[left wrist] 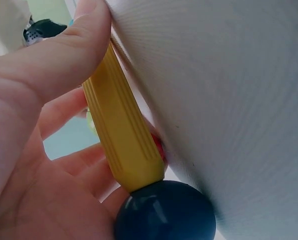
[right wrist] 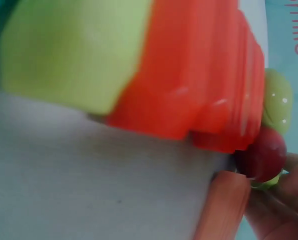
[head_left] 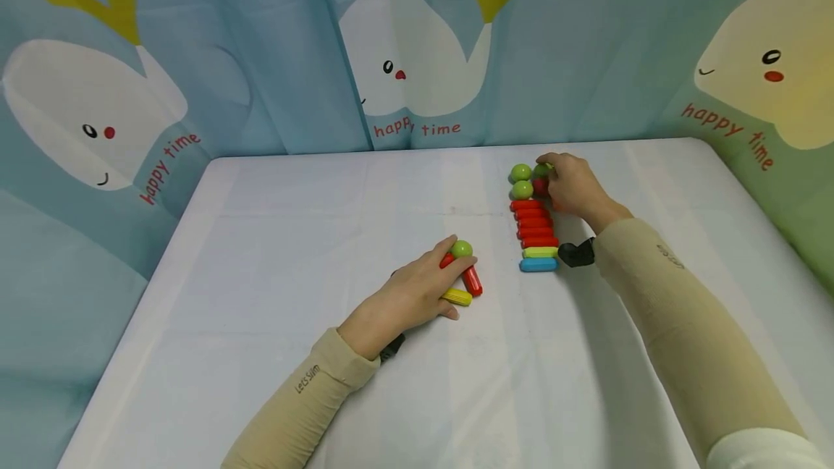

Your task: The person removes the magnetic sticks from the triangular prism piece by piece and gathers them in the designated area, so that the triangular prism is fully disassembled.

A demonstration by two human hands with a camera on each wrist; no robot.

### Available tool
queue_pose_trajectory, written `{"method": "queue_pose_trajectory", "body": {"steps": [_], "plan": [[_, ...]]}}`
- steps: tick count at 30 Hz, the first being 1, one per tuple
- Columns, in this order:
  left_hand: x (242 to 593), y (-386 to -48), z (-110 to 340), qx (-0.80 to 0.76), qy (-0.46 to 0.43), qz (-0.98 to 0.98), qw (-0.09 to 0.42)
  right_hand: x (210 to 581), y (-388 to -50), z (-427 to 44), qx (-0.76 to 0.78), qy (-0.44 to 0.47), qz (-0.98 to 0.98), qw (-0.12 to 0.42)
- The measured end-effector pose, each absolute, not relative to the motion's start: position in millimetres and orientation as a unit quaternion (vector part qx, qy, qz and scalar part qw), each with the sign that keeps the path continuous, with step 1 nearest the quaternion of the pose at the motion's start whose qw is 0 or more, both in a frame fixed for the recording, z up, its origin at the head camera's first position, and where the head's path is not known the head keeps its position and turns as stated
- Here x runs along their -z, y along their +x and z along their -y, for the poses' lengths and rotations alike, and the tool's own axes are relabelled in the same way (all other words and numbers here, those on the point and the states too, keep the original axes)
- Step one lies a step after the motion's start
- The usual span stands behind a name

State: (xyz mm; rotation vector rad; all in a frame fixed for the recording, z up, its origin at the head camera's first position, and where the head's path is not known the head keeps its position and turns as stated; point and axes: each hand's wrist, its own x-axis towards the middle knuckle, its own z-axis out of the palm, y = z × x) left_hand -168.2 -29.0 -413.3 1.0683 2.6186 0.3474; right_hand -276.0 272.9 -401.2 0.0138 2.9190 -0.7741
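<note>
My left hand (head_left: 417, 288) lies cupped over a small cluster of pieces, its fingers spread and fairly straight. Around its fingers are a green ball (head_left: 462, 249), a red stick (head_left: 473, 281) and a yellow ribbed stick (head_left: 457, 297). The left wrist view adds a dark blue ball (left wrist: 164, 212) against the yellow stick's end, close to the palm. At the far end of a column of pieces, my right hand (head_left: 573, 183) pinches a green ball (head_left: 542, 171); a red ball (head_left: 540, 187) sits just below it. The right fingertips are partly hidden.
Two green balls (head_left: 522, 189) stand left of the right hand. Below them lie several red sticks (head_left: 536, 223) side by side, then a yellow-green stick (head_left: 540, 252) and a blue stick (head_left: 538, 265). An orange-red stick (right wrist: 224, 205) shows near the right hand. A whale-print curtain (head_left: 274, 78) hangs behind the white table (head_left: 260, 273).
</note>
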Motion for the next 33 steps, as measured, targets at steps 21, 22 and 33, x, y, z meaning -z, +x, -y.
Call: {"method": "queue_pose_trajectory", "body": {"steps": [21,22,33], "plan": [[413,-170,29,-0.132,0.362,-0.91,0.152,389,-262,-275,0.262,-0.002,-0.965,0.025],[413,-170,30,-0.134,0.36,-0.91,0.153,388,-260,-275,0.265,-0.008,-0.964,0.013],[412,-171,34,-0.132,0.344,-0.918,0.146,368,-241,-273,0.289,-0.065,-0.952,-0.078]]}}
